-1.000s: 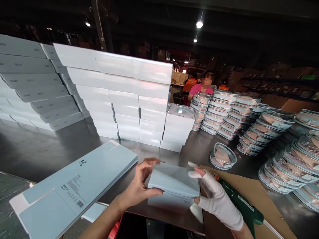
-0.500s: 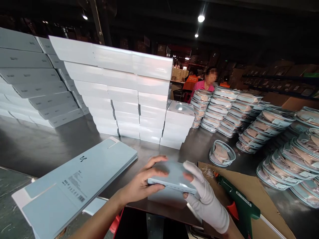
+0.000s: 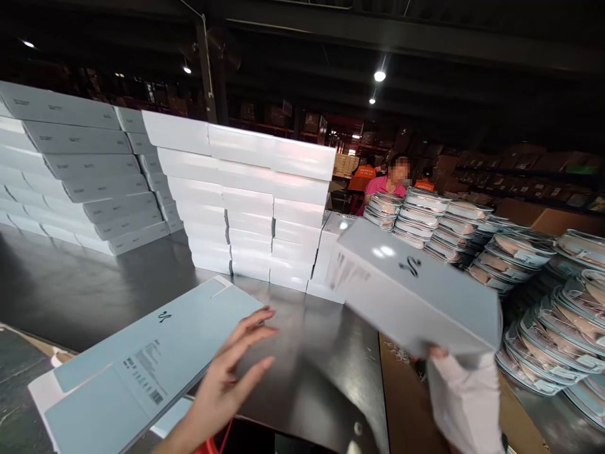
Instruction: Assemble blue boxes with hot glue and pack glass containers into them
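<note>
- since the earlier frame, the light blue box [image 3: 420, 284] has moved up and to the right from the near middle, and the left grip [image 3: 229, 372] has come off it.
- right grip [image 3: 466, 391], in a white glove: grasping the box at its near right end.
- the box is tilted, raised over the right part of the tabletop [image 3: 307, 353].
- left grip: released, fingers spread, just beside the right edge of the flat cartons [image 3: 155, 353].
- stacked white boxes [image 3: 246, 208] stand far; round packs [image 3: 562, 340] are piled right.
</note>
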`<action>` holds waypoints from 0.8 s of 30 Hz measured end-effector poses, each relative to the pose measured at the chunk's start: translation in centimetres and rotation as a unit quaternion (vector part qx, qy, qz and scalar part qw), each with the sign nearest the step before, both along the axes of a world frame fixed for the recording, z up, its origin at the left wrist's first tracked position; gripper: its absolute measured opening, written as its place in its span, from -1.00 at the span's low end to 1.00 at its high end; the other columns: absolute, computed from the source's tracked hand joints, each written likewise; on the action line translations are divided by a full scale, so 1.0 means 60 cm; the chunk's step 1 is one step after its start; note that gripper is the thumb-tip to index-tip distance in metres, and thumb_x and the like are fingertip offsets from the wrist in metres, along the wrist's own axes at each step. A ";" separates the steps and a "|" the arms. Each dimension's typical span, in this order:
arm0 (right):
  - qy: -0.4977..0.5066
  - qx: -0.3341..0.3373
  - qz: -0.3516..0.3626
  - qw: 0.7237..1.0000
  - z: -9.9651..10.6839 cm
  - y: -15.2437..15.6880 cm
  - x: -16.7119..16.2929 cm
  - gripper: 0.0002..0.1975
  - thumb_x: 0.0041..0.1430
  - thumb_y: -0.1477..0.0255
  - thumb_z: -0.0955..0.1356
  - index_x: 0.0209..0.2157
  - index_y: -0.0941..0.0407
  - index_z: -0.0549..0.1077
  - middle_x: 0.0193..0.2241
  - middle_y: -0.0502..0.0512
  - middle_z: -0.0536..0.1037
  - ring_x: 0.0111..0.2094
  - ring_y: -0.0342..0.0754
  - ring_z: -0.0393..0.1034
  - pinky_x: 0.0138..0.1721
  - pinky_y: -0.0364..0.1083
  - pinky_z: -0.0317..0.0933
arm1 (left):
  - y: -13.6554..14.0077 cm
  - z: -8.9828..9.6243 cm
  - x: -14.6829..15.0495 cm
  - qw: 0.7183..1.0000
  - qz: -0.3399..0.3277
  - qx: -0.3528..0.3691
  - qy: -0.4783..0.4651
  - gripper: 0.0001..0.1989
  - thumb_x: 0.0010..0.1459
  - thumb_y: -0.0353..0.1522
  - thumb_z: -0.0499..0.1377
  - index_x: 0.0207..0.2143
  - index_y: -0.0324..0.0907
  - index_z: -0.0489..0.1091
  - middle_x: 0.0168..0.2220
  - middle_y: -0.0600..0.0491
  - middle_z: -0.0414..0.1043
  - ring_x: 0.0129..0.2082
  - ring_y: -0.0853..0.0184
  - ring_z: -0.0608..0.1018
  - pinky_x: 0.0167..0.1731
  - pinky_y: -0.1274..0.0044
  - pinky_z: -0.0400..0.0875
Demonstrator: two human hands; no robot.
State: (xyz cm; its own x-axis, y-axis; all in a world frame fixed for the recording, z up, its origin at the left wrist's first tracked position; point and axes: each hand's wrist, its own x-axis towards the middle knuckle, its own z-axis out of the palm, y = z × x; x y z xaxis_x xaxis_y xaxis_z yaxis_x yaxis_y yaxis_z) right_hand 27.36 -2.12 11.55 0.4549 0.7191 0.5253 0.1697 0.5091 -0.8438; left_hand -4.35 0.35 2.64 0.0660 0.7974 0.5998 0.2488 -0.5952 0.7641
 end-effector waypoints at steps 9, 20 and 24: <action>-0.582 0.015 -0.243 0.776 0.169 0.296 -0.061 -0.42 0.08 0.42 0.46 0.15 0.16 0.38 0.19 0.40 0.42 0.25 0.39 0.21 0.19 0.34 0.17 | 0.033 0.005 -0.208 0.927 0.310 -0.064 0.199 -0.52 0.27 0.03 0.03 -0.06 -0.10 0.50 0.11 -0.21 0.53 0.24 -0.14 0.48 -0.51 0.42 0.58; -0.557 0.123 -0.080 0.818 0.094 0.115 -0.071 -0.62 0.36 0.35 0.31 0.15 0.15 0.35 0.04 0.26 0.56 0.03 0.10 0.51 0.02 0.03 0.39 | 0.091 0.007 -0.277 0.778 0.425 -0.174 0.428 -0.42 0.27 0.04 0.04 -0.28 -0.35 0.48 -0.19 -0.36 0.58 -0.06 -0.39 0.60 -0.25 0.04 0.50; -0.609 0.227 -0.122 0.750 0.038 0.003 -0.095 -0.81 0.35 0.47 0.30 -0.03 0.18 0.37 -0.25 0.21 0.55 -0.24 0.09 0.44 -0.23 0.05 0.31 | 0.036 0.074 -0.233 0.759 0.453 -0.098 0.457 -0.37 0.33 0.02 0.01 -0.04 -0.43 0.42 -0.15 -0.40 0.54 -0.15 -0.31 0.62 -0.29 0.18 0.46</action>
State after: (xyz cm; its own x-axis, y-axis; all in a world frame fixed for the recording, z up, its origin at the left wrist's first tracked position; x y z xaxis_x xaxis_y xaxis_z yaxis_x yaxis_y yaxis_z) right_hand 21.65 -1.96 13.83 -0.4731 0.3132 0.8235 0.8090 0.5246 0.2652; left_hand -18.33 2.49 7.06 -0.2449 0.8325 0.4969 0.9680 0.2389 0.0768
